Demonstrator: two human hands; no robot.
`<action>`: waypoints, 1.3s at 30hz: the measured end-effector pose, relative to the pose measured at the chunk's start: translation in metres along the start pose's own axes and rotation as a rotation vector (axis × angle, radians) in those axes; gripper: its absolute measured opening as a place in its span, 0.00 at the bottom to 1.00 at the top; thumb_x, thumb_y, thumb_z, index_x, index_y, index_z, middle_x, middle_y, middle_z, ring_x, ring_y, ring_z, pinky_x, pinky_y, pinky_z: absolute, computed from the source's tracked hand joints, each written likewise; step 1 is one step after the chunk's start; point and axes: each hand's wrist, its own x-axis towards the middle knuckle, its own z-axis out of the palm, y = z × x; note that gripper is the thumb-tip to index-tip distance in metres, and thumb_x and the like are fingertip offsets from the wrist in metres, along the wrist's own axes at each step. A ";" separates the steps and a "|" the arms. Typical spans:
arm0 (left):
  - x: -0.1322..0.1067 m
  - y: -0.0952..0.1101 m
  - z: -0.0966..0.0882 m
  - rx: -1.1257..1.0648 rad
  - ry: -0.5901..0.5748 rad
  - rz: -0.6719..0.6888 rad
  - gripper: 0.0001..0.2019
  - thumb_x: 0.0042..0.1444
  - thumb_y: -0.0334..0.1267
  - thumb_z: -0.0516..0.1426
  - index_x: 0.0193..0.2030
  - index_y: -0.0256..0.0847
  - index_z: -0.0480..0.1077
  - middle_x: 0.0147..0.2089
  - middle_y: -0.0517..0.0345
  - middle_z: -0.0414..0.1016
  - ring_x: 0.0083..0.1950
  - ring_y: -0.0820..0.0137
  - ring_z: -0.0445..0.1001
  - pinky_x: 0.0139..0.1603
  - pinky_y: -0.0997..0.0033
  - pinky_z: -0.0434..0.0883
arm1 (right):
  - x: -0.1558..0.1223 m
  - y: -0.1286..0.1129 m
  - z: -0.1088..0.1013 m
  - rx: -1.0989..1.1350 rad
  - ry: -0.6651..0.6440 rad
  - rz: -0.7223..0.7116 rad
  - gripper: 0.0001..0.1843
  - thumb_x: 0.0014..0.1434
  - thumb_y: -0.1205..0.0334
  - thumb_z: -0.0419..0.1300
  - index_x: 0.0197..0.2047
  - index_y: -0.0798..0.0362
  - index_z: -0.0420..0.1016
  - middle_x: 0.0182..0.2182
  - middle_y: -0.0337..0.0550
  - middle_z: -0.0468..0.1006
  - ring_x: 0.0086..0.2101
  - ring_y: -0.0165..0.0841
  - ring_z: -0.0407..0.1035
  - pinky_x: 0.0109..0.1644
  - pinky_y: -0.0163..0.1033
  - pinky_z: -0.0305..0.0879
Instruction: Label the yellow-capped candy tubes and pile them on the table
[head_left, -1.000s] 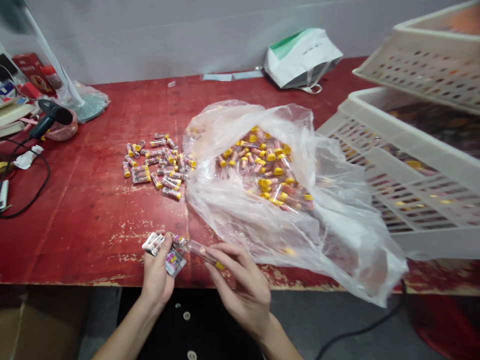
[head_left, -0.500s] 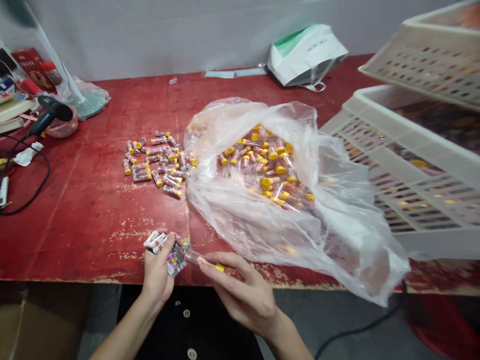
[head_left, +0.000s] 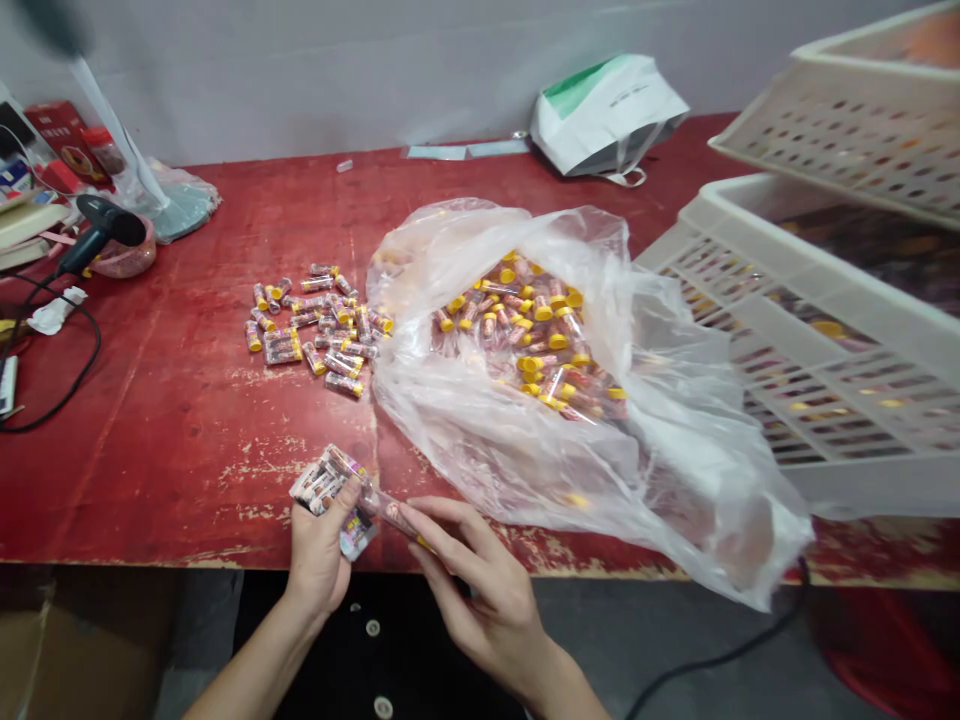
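At the far left of the table (head_left: pixel 172 420), a black pistol-grip tool (head_left: pixel 101 222) sits against a pink roll of tape (head_left: pixel 124 258), and a black cable (head_left: pixel 94 345) loops along the tabletop beside them. Next along, a loose pile of capped tubes (head_left: pixel 311 325) lies directly on the worn red paint. Just below that pile, your left hand (head_left: pixel 319 560) has a closed grip on a small bunch of wrapped tubes (head_left: pixel 326 485), with printed labels (head_left: pixel 358 532) showing below your fingers. Your right hand (head_left: pixel 480 590) is just beside it, its grip pinched on a clear tube (head_left: pixel 394 515) with a yellow cap, and the tube's far end touches the bunch. To the right, a clear plastic bag (head_left: pixel 480 450) lies slumped open around a heap of yellow-capped tubes (head_left: pixel 532 330). Behind it stands a white carrier bag (head_left: pixel 600 115). At the far right, two perforated white crates (head_left: pixel 817 340) sit one above the other, the upper tilted.
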 end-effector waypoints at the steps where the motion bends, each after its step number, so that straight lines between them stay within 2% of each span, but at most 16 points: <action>1: 0.000 0.000 0.000 0.012 0.001 -0.002 0.20 0.39 0.35 0.72 0.39 0.39 0.73 0.33 0.59 0.79 0.31 0.71 0.77 0.34 0.72 0.73 | -0.001 0.001 0.000 -0.002 0.021 0.001 0.31 0.61 0.78 0.54 0.64 0.46 0.67 0.50 0.52 0.74 0.50 0.38 0.72 0.50 0.40 0.74; 5: 0.001 -0.001 -0.001 0.023 0.021 -0.020 0.20 0.39 0.35 0.72 0.41 0.39 0.74 0.35 0.57 0.80 0.32 0.70 0.78 0.33 0.73 0.74 | -0.004 0.004 0.004 0.030 0.135 0.083 0.28 0.61 0.76 0.57 0.61 0.44 0.70 0.47 0.50 0.76 0.46 0.38 0.74 0.48 0.41 0.74; 9: 0.003 0.004 -0.001 -0.001 0.016 -0.062 0.19 0.40 0.31 0.71 0.41 0.38 0.75 0.39 0.54 0.81 0.37 0.66 0.80 0.37 0.70 0.77 | -0.006 0.007 0.011 0.251 0.252 0.307 0.20 0.63 0.70 0.57 0.56 0.46 0.75 0.46 0.50 0.75 0.44 0.37 0.74 0.43 0.39 0.75; 12: 0.003 0.009 0.000 -0.041 0.039 -0.112 0.17 0.42 0.28 0.69 0.41 0.39 0.75 0.39 0.54 0.81 0.37 0.66 0.81 0.38 0.68 0.78 | -0.005 0.011 0.015 0.354 0.293 0.382 0.17 0.63 0.68 0.58 0.54 0.45 0.76 0.45 0.48 0.75 0.44 0.36 0.74 0.43 0.39 0.75; 17: 0.007 0.010 0.003 -0.126 0.089 -0.149 0.10 0.50 0.29 0.65 0.40 0.38 0.75 0.37 0.56 0.81 0.34 0.70 0.80 0.39 0.68 0.79 | -0.004 0.014 0.015 0.375 0.259 0.345 0.15 0.62 0.68 0.59 0.51 0.46 0.78 0.44 0.47 0.76 0.43 0.36 0.74 0.41 0.36 0.75; 20: 0.008 0.008 0.002 -0.140 0.097 -0.180 0.10 0.51 0.27 0.64 0.41 0.37 0.76 0.38 0.55 0.81 0.37 0.68 0.80 0.41 0.68 0.79 | -0.005 0.013 0.014 0.446 0.272 0.352 0.15 0.63 0.68 0.58 0.51 0.46 0.77 0.44 0.47 0.75 0.38 0.34 0.74 0.37 0.36 0.75; 22: 0.008 0.007 0.001 -0.131 0.090 -0.182 0.10 0.51 0.28 0.64 0.42 0.37 0.76 0.39 0.54 0.81 0.37 0.69 0.80 0.40 0.68 0.79 | -0.004 0.012 0.014 0.452 0.256 0.336 0.15 0.63 0.68 0.59 0.50 0.46 0.77 0.43 0.48 0.75 0.38 0.34 0.75 0.38 0.36 0.75; 25: 0.007 0.006 0.000 -0.098 0.093 -0.204 0.11 0.50 0.29 0.65 0.42 0.38 0.76 0.38 0.55 0.81 0.34 0.70 0.79 0.36 0.70 0.78 | -0.003 0.014 0.014 0.381 0.267 0.302 0.16 0.62 0.70 0.59 0.50 0.46 0.78 0.43 0.48 0.77 0.43 0.36 0.74 0.42 0.38 0.75; 28: 0.004 0.004 -0.001 -0.070 0.097 -0.212 0.11 0.49 0.30 0.66 0.41 0.38 0.76 0.37 0.56 0.80 0.33 0.70 0.78 0.33 0.71 0.78 | -0.004 0.016 0.012 0.307 0.268 0.278 0.18 0.62 0.71 0.59 0.53 0.46 0.76 0.44 0.47 0.77 0.43 0.36 0.74 0.42 0.37 0.74; 31: 0.002 0.002 -0.002 -0.042 0.048 -0.180 0.14 0.47 0.32 0.68 0.42 0.38 0.76 0.38 0.55 0.80 0.35 0.70 0.78 0.35 0.70 0.78 | -0.007 0.017 0.011 0.201 0.186 0.174 0.22 0.60 0.74 0.60 0.55 0.47 0.75 0.45 0.48 0.77 0.44 0.36 0.74 0.45 0.38 0.73; 34: -0.001 0.001 -0.002 -0.021 0.024 -0.175 0.17 0.44 0.35 0.70 0.43 0.39 0.76 0.39 0.56 0.80 0.35 0.70 0.78 0.35 0.70 0.78 | -0.009 0.017 0.010 0.076 0.197 0.074 0.27 0.58 0.78 0.60 0.58 0.47 0.73 0.47 0.49 0.77 0.46 0.37 0.74 0.50 0.41 0.72; 39: -0.003 0.000 -0.003 -0.027 -0.019 -0.161 0.21 0.40 0.35 0.71 0.44 0.38 0.75 0.39 0.55 0.80 0.35 0.70 0.78 0.36 0.71 0.77 | -0.010 0.017 0.011 0.114 0.176 0.058 0.29 0.57 0.78 0.62 0.59 0.44 0.73 0.47 0.47 0.78 0.46 0.35 0.75 0.49 0.39 0.73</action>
